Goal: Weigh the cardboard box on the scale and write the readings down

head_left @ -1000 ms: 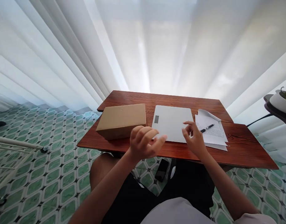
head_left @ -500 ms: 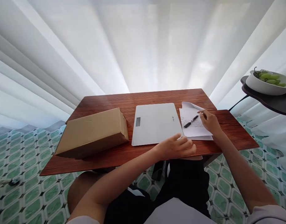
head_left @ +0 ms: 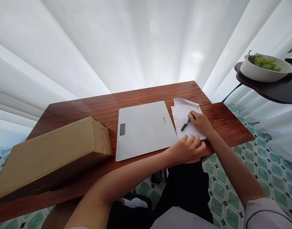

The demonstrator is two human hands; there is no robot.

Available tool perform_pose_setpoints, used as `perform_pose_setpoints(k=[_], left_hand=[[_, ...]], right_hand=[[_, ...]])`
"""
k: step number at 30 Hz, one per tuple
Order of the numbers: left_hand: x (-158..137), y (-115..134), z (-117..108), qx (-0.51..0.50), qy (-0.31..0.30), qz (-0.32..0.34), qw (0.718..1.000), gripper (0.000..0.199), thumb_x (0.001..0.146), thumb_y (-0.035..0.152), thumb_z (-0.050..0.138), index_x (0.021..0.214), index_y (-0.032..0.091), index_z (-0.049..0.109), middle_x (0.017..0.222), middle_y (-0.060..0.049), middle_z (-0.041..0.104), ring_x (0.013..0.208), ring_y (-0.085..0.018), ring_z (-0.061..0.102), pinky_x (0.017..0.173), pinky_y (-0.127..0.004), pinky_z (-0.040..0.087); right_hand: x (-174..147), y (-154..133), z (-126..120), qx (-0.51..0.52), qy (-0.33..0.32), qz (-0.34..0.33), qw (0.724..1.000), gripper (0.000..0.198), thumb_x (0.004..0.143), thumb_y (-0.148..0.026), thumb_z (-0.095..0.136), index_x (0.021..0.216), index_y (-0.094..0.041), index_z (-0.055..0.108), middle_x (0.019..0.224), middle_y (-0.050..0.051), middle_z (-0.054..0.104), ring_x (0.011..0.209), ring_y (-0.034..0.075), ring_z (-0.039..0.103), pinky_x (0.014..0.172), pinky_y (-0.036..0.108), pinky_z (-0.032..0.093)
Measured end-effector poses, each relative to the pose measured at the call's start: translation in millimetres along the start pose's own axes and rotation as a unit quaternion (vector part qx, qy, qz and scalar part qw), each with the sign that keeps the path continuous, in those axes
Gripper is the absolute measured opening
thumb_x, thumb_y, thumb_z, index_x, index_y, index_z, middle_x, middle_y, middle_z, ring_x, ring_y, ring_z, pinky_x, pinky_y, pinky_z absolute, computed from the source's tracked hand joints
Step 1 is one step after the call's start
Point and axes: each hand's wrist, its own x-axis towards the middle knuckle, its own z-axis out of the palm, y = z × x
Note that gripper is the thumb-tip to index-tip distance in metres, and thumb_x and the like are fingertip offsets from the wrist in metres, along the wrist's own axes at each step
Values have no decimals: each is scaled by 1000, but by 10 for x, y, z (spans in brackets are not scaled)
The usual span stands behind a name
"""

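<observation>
My right hand [head_left: 200,122] is over the sheets of paper [head_left: 180,109], its thumb and fingers closed on the upper end of a black pen [head_left: 184,126]. The pen slants across lines of handwriting, its dark lower end down and to the left. My left hand [head_left: 186,149] rests at the table's near edge, fingers apart and slightly curled, fingertips by the lower edge of the paper. Left of the sheets lies a flat silver-white scale [head_left: 146,130] with a small grey display. The left hand is close to the scale's lower right corner and holds nothing.
A closed cardboard box [head_left: 55,149] takes up the left part of the wooden table [head_left: 136,95]. To the right, a dark shelf [head_left: 267,90] carries a white bowl [head_left: 255,71] of green grapes [head_left: 265,62]. White curtains [head_left: 136,41] hang behind the table.
My right hand has reached down and left and taken hold of the pen, which lay loose on the paper. My left hand has moved nearer the paper's lower edge. The view has turned.
</observation>
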Motion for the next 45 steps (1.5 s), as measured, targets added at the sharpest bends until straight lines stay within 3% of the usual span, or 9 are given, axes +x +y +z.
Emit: perform_pose_setpoints(k=[4, 10, 14, 17, 19, 23, 30, 38, 45], left_hand=[[-24, 27, -37, -30, -46, -23, 998, 33, 102, 21, 30, 128, 14, 50, 119, -16, 61, 87, -21, 58, 65, -33, 38], [-30, 48, -36, -72, -77, -35, 994, 34, 104, 20, 27, 129, 14, 49, 110, -12, 62, 87, -20, 56, 66, -33, 39], [-46, 64, 16, -72, -44, -41, 996, 32, 103, 20, 29, 127, 14, 50, 105, -11, 63, 86, -20, 56, 65, -34, 38], [-53, 69, 44, -66, -34, -39, 997, 31, 103, 20, 29, 126, 13, 50, 105, -13, 63, 85, -21, 56, 63, -33, 38], [-52, 71, 52, -61, -23, -38, 997, 31, 103, 21, 29, 124, 13, 52, 107, -13, 63, 84, -21, 56, 62, -34, 38], [-37, 69, 40, -65, 12, -45, 997, 29, 103, 21, 31, 116, 11, 55, 97, -10, 62, 81, -20, 55, 60, -34, 38], [-16, 61, 12, -55, 35, -25, 998, 20, 98, 13, 35, 99, 12, 55, 87, -6, 56, 72, -17, 50, 53, -32, 30], [-41, 105, 54, -11, 81, -46, 996, 19, 97, 14, 39, 103, 10, 57, 74, -4, 54, 62, -16, 50, 48, -31, 25], [-25, 98, 50, -13, 110, -55, 992, 14, 95, 13, 42, 94, 12, 56, 74, -4, 57, 62, -16, 53, 45, -31, 30]], right_hand=[[-14, -25, -27, -32, 24, -28, 999, 32, 98, -29, 39, 84, -19, 67, 71, 6, 66, 68, 21, 58, 69, 32, 39], [-101, -132, -119, -109, 39, -97, 988, 34, 91, -14, 45, 118, -12, 67, 87, 11, 71, 88, 27, 61, 84, 38, 41], [-110, -238, -234, -256, 71, -188, 946, 34, 98, -10, 43, 126, -14, 61, 97, 9, 72, 97, 25, 60, 80, 37, 38], [-62, -264, -281, -310, 141, -181, 923, 24, 100, -15, 46, 113, -19, 65, 87, 6, 69, 85, 22, 57, 71, 36, 34], [-27, -277, -259, -264, 176, -148, 937, 18, 100, -21, 48, 100, -21, 66, 76, 4, 64, 73, 19, 53, 65, 35, 30], [8, -359, -108, 42, 160, -25, 986, 22, 96, -35, 56, 79, -21, 56, 65, 0, 55, 61, 15, 45, 60, 32, 28], [28, -408, 22, 246, 20, 30, 969, 22, 101, -37, 37, 98, -23, 54, 61, -3, 61, 52, 13, 56, 52, 24, 43], [-73, -477, 38, 303, -49, 57, 950, 35, 91, -43, 61, 66, -23, 47, 46, -5, 53, 39, 11, 48, 43, 25, 40], [-104, -518, 52, 286, -84, 56, 953, 33, 95, -37, 51, 66, -24, 42, 42, -7, 51, 35, 11, 46, 41, 25, 39]])
